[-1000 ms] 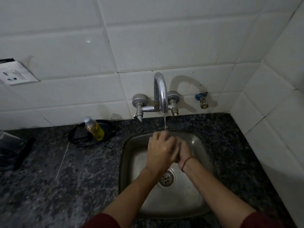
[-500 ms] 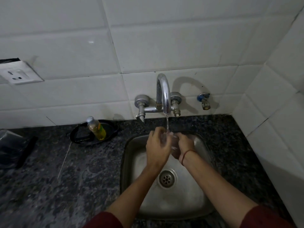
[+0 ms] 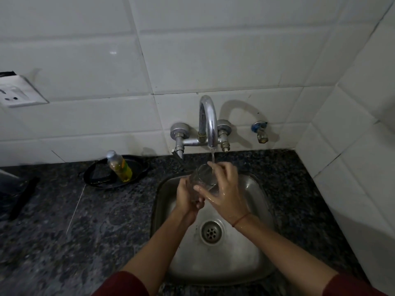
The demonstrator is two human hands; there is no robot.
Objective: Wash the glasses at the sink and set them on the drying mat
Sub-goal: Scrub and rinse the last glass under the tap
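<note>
Right in your grip, below the tap [image 3: 208,124] and over the sink [image 3: 235,263], sits the glass [image 3: 199,178], left hand [image 3: 187,197] and right hand [image 3: 226,195] both curled round it: rinsing looks underway, the drying mat step not yet done.

Between the wet, glistening fingers [image 3: 223,168] the tumbler [image 3: 199,176] is clear, smooth glass. Below them the sink [image 3: 252,248] is dull brushed steel, and above them the tap [image 3: 208,116] is glossy chrome. To their left the tabletop [image 3: 64,221] is polished speckled stone and the bottle [image 3: 119,166] is clear plastic. The wall tiles [image 3: 213,60] are glossy white ceramic.
</note>
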